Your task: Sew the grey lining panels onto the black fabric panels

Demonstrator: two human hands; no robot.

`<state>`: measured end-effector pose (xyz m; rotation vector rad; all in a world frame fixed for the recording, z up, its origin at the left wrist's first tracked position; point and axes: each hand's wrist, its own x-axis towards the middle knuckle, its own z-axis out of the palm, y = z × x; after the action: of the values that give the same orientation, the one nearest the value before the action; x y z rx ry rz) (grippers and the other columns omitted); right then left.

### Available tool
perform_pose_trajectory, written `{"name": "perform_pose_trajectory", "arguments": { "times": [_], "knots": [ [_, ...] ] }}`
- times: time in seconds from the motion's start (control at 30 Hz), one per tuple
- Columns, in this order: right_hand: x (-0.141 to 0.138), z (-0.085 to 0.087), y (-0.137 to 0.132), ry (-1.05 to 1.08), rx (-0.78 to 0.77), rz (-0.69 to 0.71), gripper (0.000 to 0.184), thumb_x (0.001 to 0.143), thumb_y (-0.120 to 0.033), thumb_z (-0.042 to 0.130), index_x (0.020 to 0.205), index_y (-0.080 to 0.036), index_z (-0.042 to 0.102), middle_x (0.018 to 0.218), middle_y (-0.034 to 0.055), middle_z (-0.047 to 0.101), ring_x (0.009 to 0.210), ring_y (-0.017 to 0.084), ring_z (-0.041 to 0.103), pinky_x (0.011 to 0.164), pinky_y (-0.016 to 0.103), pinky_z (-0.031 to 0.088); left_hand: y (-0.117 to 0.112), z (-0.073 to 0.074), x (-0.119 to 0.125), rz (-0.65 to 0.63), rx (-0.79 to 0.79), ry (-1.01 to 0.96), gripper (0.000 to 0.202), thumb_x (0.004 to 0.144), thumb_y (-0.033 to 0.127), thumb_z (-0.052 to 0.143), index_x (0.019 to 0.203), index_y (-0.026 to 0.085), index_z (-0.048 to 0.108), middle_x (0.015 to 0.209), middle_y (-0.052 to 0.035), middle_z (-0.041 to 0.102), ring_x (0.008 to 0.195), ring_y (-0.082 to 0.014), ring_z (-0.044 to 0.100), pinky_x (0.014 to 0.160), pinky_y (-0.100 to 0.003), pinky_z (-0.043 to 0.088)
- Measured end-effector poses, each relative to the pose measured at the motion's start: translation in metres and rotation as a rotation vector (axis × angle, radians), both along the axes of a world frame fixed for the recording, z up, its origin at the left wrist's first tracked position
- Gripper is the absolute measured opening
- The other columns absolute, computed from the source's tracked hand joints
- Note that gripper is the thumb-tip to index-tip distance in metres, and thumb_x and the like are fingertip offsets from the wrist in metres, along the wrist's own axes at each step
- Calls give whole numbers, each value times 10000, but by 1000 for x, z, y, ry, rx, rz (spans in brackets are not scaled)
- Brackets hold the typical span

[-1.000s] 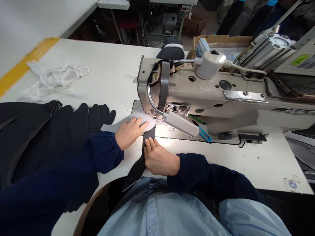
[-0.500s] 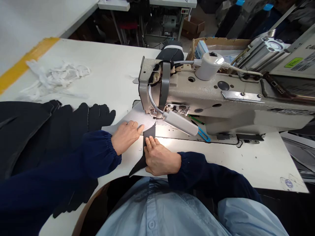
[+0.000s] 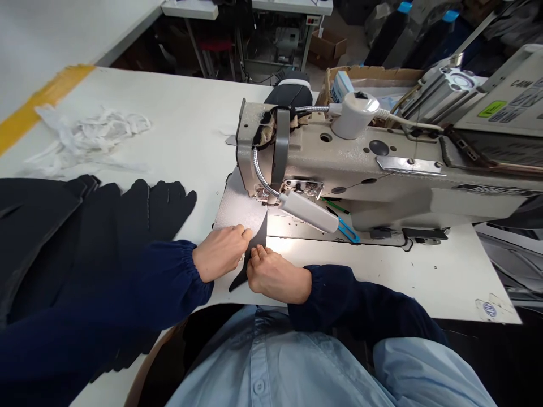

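A light grey ribbed fabric piece (image 3: 240, 208) lies under the head of the sewing machine (image 3: 292, 148). Its front edge is in the curled fingers of my left hand (image 3: 223, 252). Beside and below it, a black fabric piece (image 3: 259, 233) runs from the needle area toward me and ends in a pointed tip. My right hand (image 3: 276, 275) is closed on this black piece, fingertips bent against the tabletop. Both hands are almost touching each other. The needle itself is hidden behind the lamp (image 3: 310, 212) and the machine head.
Stacked black fabric pieces (image 3: 114, 217) cover the left of the white table (image 3: 186, 118). White scraps of thread or cloth (image 3: 102, 133) lie behind them. Blue thread snips (image 3: 348, 230) and a green pen-like stick (image 3: 335, 204) rest under the machine arm. A cardboard box (image 3: 382, 73) stands behind.
The grey fabric has turned and moved further under the machine head. My left hand's fingers have curled in from lying extended. The black piece's tip has shifted up and right.
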<state>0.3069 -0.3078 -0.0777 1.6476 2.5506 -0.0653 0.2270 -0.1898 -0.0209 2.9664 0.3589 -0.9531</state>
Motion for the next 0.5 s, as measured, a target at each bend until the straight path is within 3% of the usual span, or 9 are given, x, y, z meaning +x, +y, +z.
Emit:
{"name": "perform_pose_trajectory", "arguments": {
  "times": [0.17,0.33,0.5],
  "knots": [
    [-8,-1,-10,112,-53,-42,229,855,9,450,875,-47,671,835,180,667,767,251,633,558,332,517,-1,-17,-5,39,-34,-105,247,836,31,399,1023,128,528,901,-79,604,773,-182,634,627,-265,470],
    [-13,-20,-17,179,39,-134,211,891,-33,448,903,-64,657,851,144,630,824,245,589,597,334,539,-3,-42,-16,104,-71,-279,218,890,102,383,1010,164,554,890,-58,613,788,-190,616,615,-277,451],
    [-17,-38,-24,203,199,-146,209,889,-46,459,913,-55,667,868,148,647,853,252,604,664,363,557,-3,-67,-25,66,-83,-492,227,859,67,400,953,162,584,918,-69,617,895,-213,582,778,-324,473]
  ]
}}
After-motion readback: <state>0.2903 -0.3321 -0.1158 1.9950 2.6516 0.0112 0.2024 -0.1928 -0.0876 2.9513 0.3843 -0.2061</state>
